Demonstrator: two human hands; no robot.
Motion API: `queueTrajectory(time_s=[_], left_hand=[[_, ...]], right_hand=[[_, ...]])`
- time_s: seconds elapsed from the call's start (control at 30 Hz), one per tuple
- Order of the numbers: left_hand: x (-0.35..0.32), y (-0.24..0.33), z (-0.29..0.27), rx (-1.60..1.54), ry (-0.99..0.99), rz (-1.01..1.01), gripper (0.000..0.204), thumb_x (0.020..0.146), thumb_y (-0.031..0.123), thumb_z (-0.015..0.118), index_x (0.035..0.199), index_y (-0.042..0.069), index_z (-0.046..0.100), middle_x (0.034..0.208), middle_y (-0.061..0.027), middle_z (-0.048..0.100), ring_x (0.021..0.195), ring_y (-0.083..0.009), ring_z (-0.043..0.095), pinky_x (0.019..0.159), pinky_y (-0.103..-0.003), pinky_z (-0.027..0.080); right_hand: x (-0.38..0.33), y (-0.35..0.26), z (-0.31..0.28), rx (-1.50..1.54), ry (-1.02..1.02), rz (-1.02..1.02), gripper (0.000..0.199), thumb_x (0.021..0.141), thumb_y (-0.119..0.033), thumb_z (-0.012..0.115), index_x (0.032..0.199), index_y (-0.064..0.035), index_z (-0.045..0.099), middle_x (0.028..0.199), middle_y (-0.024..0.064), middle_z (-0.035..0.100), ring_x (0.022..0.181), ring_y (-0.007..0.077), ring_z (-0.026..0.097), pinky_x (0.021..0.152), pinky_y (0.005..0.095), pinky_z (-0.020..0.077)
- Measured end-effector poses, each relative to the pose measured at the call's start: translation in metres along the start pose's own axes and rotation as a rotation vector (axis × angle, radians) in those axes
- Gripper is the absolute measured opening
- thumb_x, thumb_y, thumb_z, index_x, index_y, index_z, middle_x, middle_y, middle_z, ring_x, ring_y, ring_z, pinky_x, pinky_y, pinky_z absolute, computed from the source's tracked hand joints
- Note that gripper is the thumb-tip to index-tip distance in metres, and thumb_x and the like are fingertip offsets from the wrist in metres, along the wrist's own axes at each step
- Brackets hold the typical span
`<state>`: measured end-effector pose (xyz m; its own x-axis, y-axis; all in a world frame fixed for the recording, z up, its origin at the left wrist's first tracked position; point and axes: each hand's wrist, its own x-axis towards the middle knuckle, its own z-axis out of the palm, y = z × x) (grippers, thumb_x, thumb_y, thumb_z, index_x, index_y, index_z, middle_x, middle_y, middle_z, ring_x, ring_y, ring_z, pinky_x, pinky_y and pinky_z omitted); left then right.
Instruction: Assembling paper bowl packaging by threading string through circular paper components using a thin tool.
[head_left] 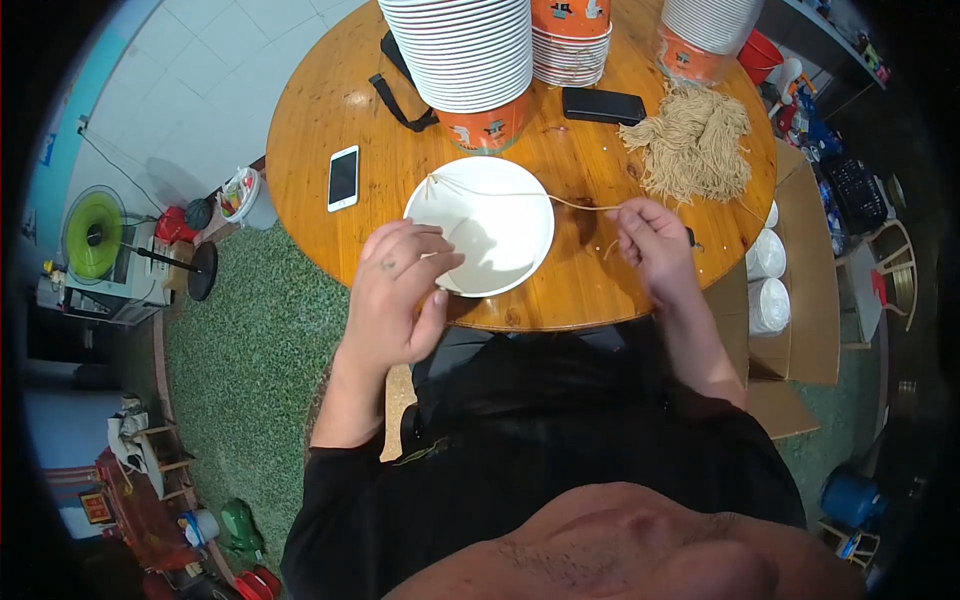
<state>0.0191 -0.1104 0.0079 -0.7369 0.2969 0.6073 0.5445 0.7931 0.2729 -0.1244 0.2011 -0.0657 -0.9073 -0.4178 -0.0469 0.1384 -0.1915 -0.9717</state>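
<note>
A white paper bucket (500, 240) stands on the table in front of me, its open mouth facing up. My left hand (402, 285) grips its near left rim, fingers bent over the edge and thumb lower down. From the far left part of the rim a thin tan cord (575, 204) runs across the opening to the right. My right hand (655, 240) is closed on this cord, pinching it between thumb and fingers to the right of the bucket. A short cord end hangs below those fingers.
The round wooden table (310, 130) carries tall stacks of paper buckets (460, 50), a heap of tan cords (695, 145), a white phone (344, 178) and a black case (603, 105). At the right stands an open cardboard box (810, 290) with white rolls. A green fan (93, 235) is left.
</note>
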Motion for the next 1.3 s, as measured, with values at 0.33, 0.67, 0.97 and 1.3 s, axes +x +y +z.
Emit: queueTrajectory(time_s=[0.33,0.67,0.97,1.3], left_hand=[[0.003,0.040,0.050,0.123,-0.045,-0.066,0.026,0.079,0.011,0.083,0.099,0.004,0.070,0.087,-0.0082,0.068,0.083,-0.0301,0.065,0.076,-0.042,0.049],[-0.006,0.027,0.046,0.167,-0.042,-0.156,0.015,0.078,0.011,0.078,0.090,0.006,0.070,0.085,-0.0061,0.068,0.083,-0.0278,0.066,0.085,-0.042,0.047],[-0.033,0.047,0.063,-0.063,0.405,-0.014,0.038,0.073,0.016,0.093,0.101,0.005,0.070,0.098,-0.0089,0.065,0.085,-0.0234,0.064,0.069,-0.033,0.051],[-0.036,0.075,0.102,-0.461,0.033,-0.448,0.046,0.084,0.004,0.081,0.128,0.002,0.065,0.112,-0.0132,0.070,0.083,-0.0199,0.071,0.073,-0.030,0.058]], right_hand=[[-0.009,0.009,0.028,0.270,-0.029,-0.051,0.020,0.107,-0.014,0.053,0.110,0.0018,0.065,0.074,-0.0009,0.052,0.062,0.0062,0.044,0.054,0.0205,0.0358],[-0.004,0.014,0.017,0.665,-0.084,0.002,0.026,0.110,-0.021,0.052,0.117,0.0014,0.064,0.078,0.0014,0.050,0.068,0.0098,0.045,0.057,0.0221,0.0372],[-0.023,0.020,0.046,0.710,-0.291,0.070,0.026,0.112,-0.023,0.045,0.117,-0.0042,0.063,0.080,-0.0015,0.045,0.070,0.0091,0.041,0.056,0.0207,0.0353],[-0.045,0.024,0.069,0.739,-0.375,0.176,0.026,0.109,-0.023,0.054,0.114,-0.0010,0.066,0.076,0.0017,0.055,0.065,0.0106,0.050,0.058,0.0252,0.0412]])
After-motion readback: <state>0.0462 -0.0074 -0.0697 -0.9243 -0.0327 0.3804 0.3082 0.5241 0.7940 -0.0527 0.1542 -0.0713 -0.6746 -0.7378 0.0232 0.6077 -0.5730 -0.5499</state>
